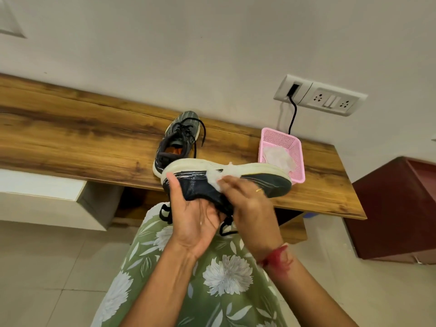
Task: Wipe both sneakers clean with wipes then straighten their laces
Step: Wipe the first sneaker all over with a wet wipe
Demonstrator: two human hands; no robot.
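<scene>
Two sneakers are in view: the second sneaker (179,138) stands on the bench (70,138) near its back edge, and the held sneaker (264,182) is raised over the front edge, sole turned up, long axis running left to right, heel leftward. The heel end is gripped by the left hand (191,215), thumb on the side and fingers curled beneath. A wipe (215,179) is covered at mid-side by the blurred right hand (250,204); pinch or flat press cannot be told. The unwiped toe lies rightward of the wipe, nearer the right hand. A pink basket (295,147) sits toward the bench's right end.
</scene>
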